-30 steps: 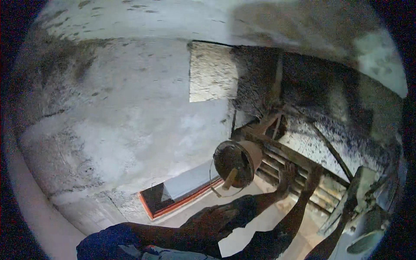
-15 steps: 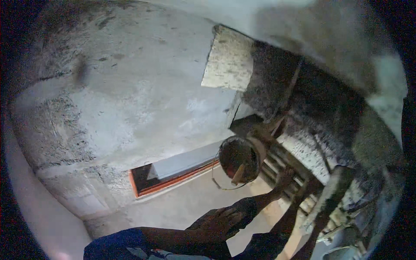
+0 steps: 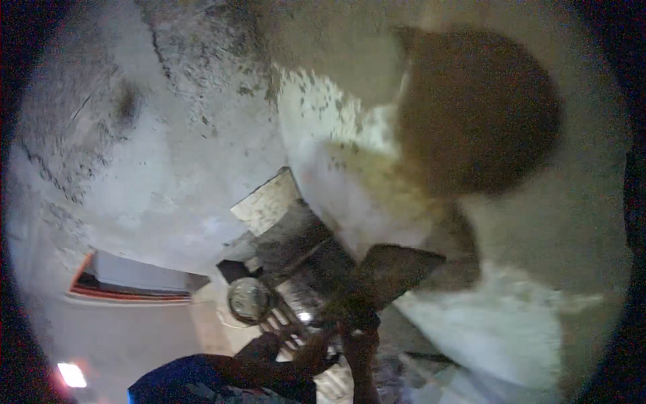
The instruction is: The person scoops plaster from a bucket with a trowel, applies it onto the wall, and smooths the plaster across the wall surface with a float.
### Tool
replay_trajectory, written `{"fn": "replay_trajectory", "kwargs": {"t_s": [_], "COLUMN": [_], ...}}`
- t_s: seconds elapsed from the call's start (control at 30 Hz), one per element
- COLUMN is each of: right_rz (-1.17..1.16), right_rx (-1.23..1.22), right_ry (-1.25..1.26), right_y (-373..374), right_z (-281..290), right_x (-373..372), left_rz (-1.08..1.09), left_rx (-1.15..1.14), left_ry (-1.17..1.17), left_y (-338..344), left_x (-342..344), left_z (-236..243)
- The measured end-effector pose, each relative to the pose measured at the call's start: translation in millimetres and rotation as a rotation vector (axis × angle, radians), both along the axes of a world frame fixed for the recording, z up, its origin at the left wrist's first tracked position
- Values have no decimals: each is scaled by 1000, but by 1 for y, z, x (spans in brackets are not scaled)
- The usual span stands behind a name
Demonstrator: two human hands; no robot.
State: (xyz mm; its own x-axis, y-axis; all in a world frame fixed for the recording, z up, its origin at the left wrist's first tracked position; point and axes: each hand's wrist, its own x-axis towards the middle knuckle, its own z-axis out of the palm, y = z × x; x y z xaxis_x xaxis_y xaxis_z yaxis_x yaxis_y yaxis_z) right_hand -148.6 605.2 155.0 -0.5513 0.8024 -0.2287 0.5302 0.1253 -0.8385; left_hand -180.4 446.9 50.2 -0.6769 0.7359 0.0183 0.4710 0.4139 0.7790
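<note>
The picture is dim and smeared by motion. My right hand (image 3: 361, 328) is closed at the near end of a dark, flat, rectangular plastering float (image 3: 402, 269), which is raised toward the wall. My left hand (image 3: 315, 351) reaches in from a blue sleeve at the lower left and is close beside the right hand; its fingers are too dark and blurred to make out. A round bucket (image 3: 249, 300) with a wire handle stands left of my hands, its contents unclear.
Slats of a platform (image 3: 286, 330) lie below my hands. A pale rough board (image 3: 268, 202) leans beyond the bucket. Patchy grey wall (image 3: 168, 195) spans the left, with an orange-framed opening (image 3: 134, 289) low down. A big round shadow (image 3: 481, 111) falls on the right wall.
The view has swung right, so bucket and opening are now further left. My right hand has raised the float. My left hand has moved from near my leg toward the right hand.
</note>
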Motion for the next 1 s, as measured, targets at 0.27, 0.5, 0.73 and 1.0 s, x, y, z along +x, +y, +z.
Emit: {"fn": "replay_trajectory", "kwargs": {"t_s": [0.27, 0.5, 0.73, 1.0], "right_rz": [224, -99, -377, -551], "right_rx": [334, 1343, 2179, 2516], "right_ry": [133, -46, -283, -428], "right_y": [41, 188, 362, 424], "right_z": [194, 436, 643, 642], "right_x": [-28, -40, -63, -33], "left_rz": [123, -3, -48, -13], "left_rx": [605, 732, 878, 841], "left_ry": [98, -38, 85, 39], "left_y": [120, 141, 362, 347], "left_x": [-44, -173, -254, -365], "left_z": [181, 388, 378, 403]}}
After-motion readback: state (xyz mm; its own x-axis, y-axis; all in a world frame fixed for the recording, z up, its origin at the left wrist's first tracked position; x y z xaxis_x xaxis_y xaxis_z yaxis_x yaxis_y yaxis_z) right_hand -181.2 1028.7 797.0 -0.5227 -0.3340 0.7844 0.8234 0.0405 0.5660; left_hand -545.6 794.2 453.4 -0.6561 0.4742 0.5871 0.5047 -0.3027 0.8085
